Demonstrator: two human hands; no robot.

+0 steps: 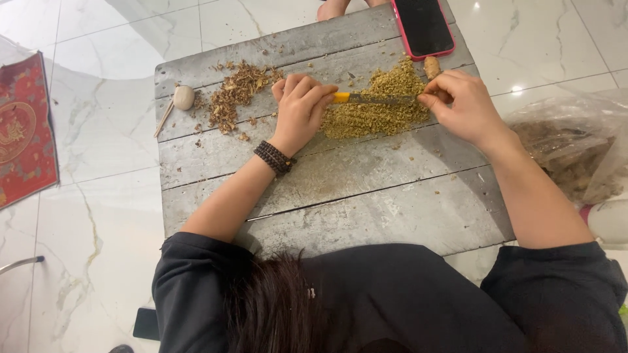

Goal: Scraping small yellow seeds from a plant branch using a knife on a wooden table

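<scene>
Two hands: both worked over a grey wooden board laid on a pale marbled floor; every place below is given relative to that board.
Left hand: rested near the board's upper middle, fingers curled together and clamped on the yellow handle of a knife.
Knife: lay flat and crosswise over the board, its blade stretched from the left hand toward the right.
Right hand: sat toward the board's right edge, thumb and fingertips pinched on the far end of the blade; whether they gripped it or only pressed it down was hard to tell.
Chopped pile: a greenish-yellow heap of fine bits spread under and around the blade, near the board's upper centre.
Brown shavings: a looser, darker scatter on the board's upper left, well apart from the chopped pile.
Round pale knob: stood at the board's left edge, with a thin stick beside it.
Tan root piece: lay on the board's upper right, just below a pink-cased phone.
Bead bracelet: dark beads circled the left wrist, above the board's middle.
Plastic bag: sat off the board's right side, brownish contents inside.
Red mat: lay on the floor, well left of the board.
</scene>
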